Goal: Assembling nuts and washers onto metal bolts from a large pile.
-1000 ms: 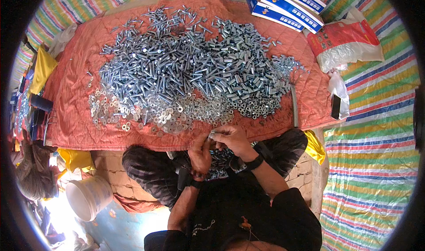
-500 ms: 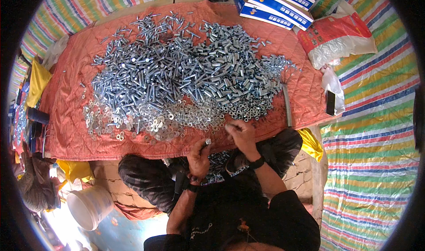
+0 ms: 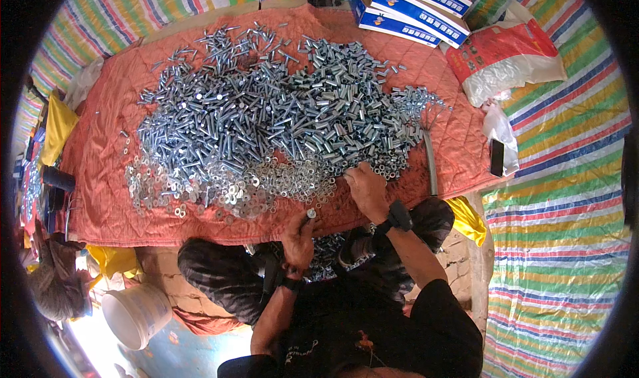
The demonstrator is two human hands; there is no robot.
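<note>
My left hand (image 3: 298, 239) is closed at the near edge of the red quilted cloth (image 3: 399, 208), holding a bolt assembly (image 3: 311, 213) whose shiny round end points up between thumb and fingers. Farther out and to the right, my right hand (image 3: 366, 190) has its fingertips pressed together at the small hex nuts (image 3: 383, 163). Whether a nut is between them is hidden. Left of those fingertips spread many flat washers and spring washers (image 3: 286, 178). Beyond lie a heap of long bolts (image 3: 213, 105) and a heap of metal sleeves (image 3: 339, 105).
Smaller metal parts (image 3: 419, 99) lie at the heap's right, near a grey metal bar (image 3: 430, 161). Blue-and-white boxes (image 3: 419, 15), a red-and-white bag (image 3: 509, 55) and a phone (image 3: 496, 157) stand farther right. A white bucket (image 3: 136, 315) is at lower left.
My right hand has moved away from me and slightly right, from the cloth near the washers to the hex nuts. The left hand stays nearly in place with the bolt assembly.
</note>
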